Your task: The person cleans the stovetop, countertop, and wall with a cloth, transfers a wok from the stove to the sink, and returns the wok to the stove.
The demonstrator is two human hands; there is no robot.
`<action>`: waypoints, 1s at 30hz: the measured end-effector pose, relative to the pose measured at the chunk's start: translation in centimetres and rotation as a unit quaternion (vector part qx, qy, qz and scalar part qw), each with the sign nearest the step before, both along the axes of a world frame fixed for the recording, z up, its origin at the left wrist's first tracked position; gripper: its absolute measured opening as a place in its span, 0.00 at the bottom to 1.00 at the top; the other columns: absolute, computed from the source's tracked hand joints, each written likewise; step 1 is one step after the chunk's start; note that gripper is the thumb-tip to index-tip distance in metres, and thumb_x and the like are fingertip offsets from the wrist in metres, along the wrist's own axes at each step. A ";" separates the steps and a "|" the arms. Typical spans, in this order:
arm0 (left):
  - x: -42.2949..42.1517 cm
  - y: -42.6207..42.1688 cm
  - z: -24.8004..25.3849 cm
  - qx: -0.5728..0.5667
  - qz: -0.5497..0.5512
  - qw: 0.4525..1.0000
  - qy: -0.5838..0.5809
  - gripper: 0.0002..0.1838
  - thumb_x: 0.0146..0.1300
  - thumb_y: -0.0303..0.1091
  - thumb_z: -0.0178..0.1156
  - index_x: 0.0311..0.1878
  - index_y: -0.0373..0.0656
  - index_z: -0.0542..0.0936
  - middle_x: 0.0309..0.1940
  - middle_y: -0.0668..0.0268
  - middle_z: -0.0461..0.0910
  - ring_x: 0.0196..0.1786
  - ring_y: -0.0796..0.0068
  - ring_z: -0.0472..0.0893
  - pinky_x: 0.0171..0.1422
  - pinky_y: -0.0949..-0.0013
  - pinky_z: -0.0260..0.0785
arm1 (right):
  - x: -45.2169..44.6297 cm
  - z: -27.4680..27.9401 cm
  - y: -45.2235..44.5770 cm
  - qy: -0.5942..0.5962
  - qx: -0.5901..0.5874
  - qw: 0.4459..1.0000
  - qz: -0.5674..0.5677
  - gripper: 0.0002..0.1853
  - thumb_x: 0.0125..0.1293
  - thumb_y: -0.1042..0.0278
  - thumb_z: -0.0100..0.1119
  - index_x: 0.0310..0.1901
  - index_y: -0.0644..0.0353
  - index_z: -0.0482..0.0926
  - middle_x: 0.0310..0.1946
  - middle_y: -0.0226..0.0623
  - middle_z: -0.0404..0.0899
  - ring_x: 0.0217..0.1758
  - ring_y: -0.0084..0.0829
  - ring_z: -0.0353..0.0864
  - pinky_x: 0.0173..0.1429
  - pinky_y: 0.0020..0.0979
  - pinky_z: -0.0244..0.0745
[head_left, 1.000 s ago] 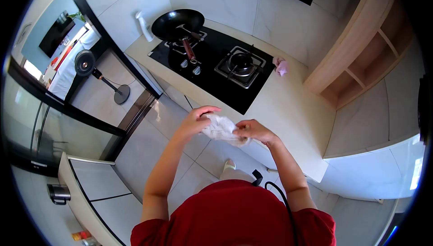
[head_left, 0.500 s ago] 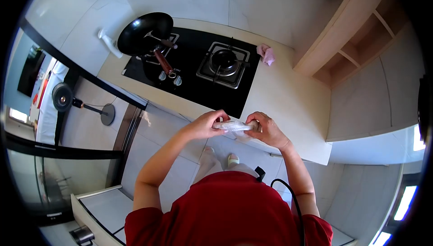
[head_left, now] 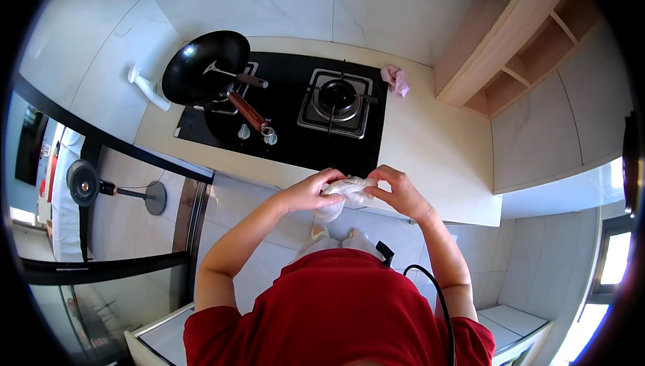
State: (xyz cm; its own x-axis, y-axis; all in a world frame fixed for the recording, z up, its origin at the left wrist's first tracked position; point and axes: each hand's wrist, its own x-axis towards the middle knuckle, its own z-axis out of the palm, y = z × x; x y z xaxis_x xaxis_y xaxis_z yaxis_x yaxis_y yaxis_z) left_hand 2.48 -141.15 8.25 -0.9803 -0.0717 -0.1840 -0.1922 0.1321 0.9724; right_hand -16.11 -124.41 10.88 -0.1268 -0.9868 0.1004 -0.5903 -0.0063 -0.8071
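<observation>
A bunched white cloth (head_left: 339, 197) hangs between my two hands, in front of the counter's near edge. My left hand (head_left: 313, 191) is closed round its left side, thumb toward me, and a loose fold droops below. My right hand (head_left: 398, 193) pinches the cloth's right end between thumb and fingers. Just beyond them lies the black gas hob (head_left: 282, 144). On its left burner rests a black wok (head_left: 195, 74) with a reddish-brown handle, and a spatula (head_left: 235, 76) with a metal blade lies in it. The right burner (head_left: 336, 101) carries no pan.
A crumpled pink cloth (head_left: 395, 80) lies right of the hob on the pale counter (head_left: 437, 144). A white spray bottle (head_left: 148, 88) stands left of the wok. Wooden shelves (head_left: 517, 64) rise at the right. At the left, a fan (head_left: 84, 183) stands beyond a dark-framed glass door.
The white cloth went from a stretched, twisted strip to a looser bunch with a fold hanging down at the left. My hands stay on it, and the view has shifted slightly.
</observation>
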 end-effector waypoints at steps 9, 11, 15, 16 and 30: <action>-0.1 -2.2 0.6 0.139 -0.049 0.989 0.009 0.29 0.57 0.42 0.64 0.57 0.41 0.65 0.45 0.67 0.71 0.50 0.77 0.70 0.52 0.72 0.67 | 3.3 0.0 -1.1 -0.257 -0.006 0.957 -0.132 0.12 0.66 0.69 0.53 0.49 0.60 0.70 0.32 0.39 0.78 0.34 0.28 0.77 0.40 0.28 0.72; -0.1 -2.1 0.5 0.106 -0.030 0.993 0.045 0.26 0.55 0.42 0.64 0.55 0.43 0.69 0.42 0.67 0.74 0.45 0.72 0.73 0.51 0.71 0.66 | 2.9 1.2 -1.2 -0.169 -0.008 0.980 -0.106 0.12 0.65 0.69 0.54 0.48 0.60 0.71 0.30 0.39 0.78 0.32 0.28 0.78 0.38 0.28 0.72; 0.6 -2.9 2.7 -0.397 -0.078 0.913 -0.043 0.16 0.50 0.43 0.68 0.34 0.41 0.80 0.38 0.63 0.79 0.51 0.61 0.73 0.60 0.59 0.61 | 1.3 2.3 -0.4 0.027 -0.002 0.999 -0.024 0.10 0.62 0.69 0.58 0.44 0.59 0.75 0.26 0.37 0.78 0.27 0.29 0.78 0.33 0.29 0.73; 1.3 -3.3 2.2 -0.400 -0.073 0.913 0.044 0.15 0.49 0.42 0.69 0.32 0.41 0.80 0.38 0.64 0.79 0.52 0.62 0.73 0.61 0.57 0.60 | 1.0 2.9 0.1 0.016 0.061 0.998 -0.002 0.09 0.62 0.67 0.59 0.42 0.60 0.77 0.26 0.39 0.78 0.28 0.33 0.80 0.33 0.30 0.73; -7.9 -0.8 -6.1 -0.531 0.166 0.825 0.105 0.28 0.62 0.30 0.53 0.66 0.37 0.62 0.67 0.54 0.60 0.70 0.54 0.57 0.74 0.54 0.48 | -3.9 -11.4 -7.4 0.261 -0.055 0.942 -0.204 0.25 0.60 0.64 0.56 0.58 0.62 0.69 0.59 0.44 0.67 0.63 0.44 0.65 0.67 0.43 0.59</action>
State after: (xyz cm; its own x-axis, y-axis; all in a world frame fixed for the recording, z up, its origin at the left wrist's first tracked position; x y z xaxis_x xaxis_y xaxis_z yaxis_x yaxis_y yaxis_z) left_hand -5.44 -141.97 2.19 -0.8769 -0.3536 0.3255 -0.2311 0.9041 0.3596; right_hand -20.01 -131.80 -0.55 -0.3978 -0.8470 0.3527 -0.8778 0.2396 -0.4148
